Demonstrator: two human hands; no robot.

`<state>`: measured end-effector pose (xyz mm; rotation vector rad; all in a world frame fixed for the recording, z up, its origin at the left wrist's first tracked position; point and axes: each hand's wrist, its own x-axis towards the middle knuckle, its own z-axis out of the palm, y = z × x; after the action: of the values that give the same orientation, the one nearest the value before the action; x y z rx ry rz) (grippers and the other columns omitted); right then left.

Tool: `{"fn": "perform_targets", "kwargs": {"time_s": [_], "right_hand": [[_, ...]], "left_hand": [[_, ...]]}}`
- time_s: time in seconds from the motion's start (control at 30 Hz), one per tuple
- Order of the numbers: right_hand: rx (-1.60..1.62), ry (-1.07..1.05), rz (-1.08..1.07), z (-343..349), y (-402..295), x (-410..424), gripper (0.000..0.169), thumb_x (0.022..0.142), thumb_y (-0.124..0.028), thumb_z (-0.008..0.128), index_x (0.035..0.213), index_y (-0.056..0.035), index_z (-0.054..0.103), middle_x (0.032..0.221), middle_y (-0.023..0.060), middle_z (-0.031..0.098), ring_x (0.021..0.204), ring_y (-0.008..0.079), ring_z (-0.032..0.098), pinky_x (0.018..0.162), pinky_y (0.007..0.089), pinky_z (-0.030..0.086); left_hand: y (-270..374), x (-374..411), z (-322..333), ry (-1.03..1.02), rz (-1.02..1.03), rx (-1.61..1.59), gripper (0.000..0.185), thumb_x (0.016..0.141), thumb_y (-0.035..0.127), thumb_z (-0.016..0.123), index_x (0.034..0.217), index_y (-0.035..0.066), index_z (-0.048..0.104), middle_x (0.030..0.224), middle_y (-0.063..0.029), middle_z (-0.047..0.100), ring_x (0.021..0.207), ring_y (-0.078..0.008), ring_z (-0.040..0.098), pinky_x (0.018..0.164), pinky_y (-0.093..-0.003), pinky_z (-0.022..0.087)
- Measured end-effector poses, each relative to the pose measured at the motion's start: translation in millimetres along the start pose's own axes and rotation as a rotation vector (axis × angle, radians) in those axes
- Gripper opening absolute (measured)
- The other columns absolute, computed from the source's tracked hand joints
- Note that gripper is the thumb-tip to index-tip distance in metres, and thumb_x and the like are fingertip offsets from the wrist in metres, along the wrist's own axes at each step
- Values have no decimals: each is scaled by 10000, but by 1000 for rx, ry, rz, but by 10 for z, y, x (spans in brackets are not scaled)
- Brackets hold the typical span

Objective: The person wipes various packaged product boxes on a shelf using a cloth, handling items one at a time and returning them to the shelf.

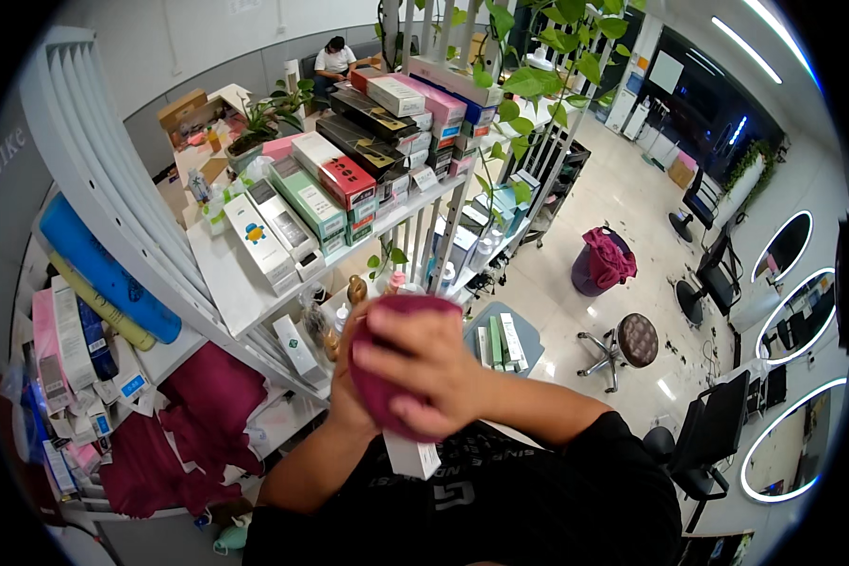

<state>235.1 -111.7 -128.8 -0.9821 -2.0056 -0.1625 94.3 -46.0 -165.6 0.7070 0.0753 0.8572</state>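
Observation:
In front of my chest, a folded maroon cloth is bunched under the fingers of my right hand. That hand is blurred and presses the cloth against a slim white carton, whose lower end sticks out below. My left hand grips from the other side, largely covered by the cloth and the right hand. The carton's upper part is hidden too. Just beyond my hands, the white shelf unit carries several hair-product boxes in rows and stacks.
Maroon cloths and jumbled cartons lie at left. A grey stool seat with slim boxes stands right of my hands. Beyond are a brown round stool, a cloth-filled bin and black salon chairs. A person sits at the back.

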Motion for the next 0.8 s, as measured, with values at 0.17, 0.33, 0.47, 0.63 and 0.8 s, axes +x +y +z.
{"fn": "perform_targets", "kwargs": {"time_s": [0.17, 0.33, 0.47, 0.63, 0.8], "right_hand": [[275, -92, 282, -14, 280, 181, 605, 964, -302, 517, 1474, -1, 392, 1604, 268, 172, 1492, 421, 173, 1195, 484, 165], [378, -42, 247, 104, 4, -97, 748, 981, -322, 550, 1555, 11, 205, 1626, 280, 62, 1501, 457, 114, 1199, 504, 144], [281, -95, 201, 15, -117, -218, 782, 940, -275, 620, 1551, 17, 229, 1617, 306, 59, 1501, 483, 84, 1200, 524, 126], [196, 153, 218, 46, -84, -275, 542, 900, -186, 648, 1372, 15, 473, 1317, 241, 436, 1231, 398, 443, 1099, 472, 309], [368, 485, 627, 40, 229, 73, 307, 934, -141, 614, 1209, -26, 540, 1102, 164, 544, 1035, 281, 542, 924, 363, 435]], "left_hand": [[-47, 98, 67, 151, 139, 184, 450, 1097, 330, 330, 1457, 70, 400, 1398, -110, 509, 1262, -224, 535, 1080, -372, 434], [7, 152, 39, 248, 109, 129, 409, 1105, 319, 298, 1382, 66, 463, 1309, -115, 561, 1177, -212, 581, 1037, -371, 465], [83, 252, 45, 240, 169, 283, 401, 1102, 334, 321, 1345, 62, 484, 1265, -104, 577, 1121, -191, 595, 1000, -340, 476], [103, 301, 234, 132, 166, 355, 395, 1098, 359, 331, 1306, 65, 493, 1212, -112, 580, 1050, -173, 598, 931, -312, 484], [-250, 302, 173, 162, 333, 537, 482, 1084, 444, 315, 1311, 45, 464, 1170, -115, 560, 1048, -204, 580, 930, -346, 475]]}}
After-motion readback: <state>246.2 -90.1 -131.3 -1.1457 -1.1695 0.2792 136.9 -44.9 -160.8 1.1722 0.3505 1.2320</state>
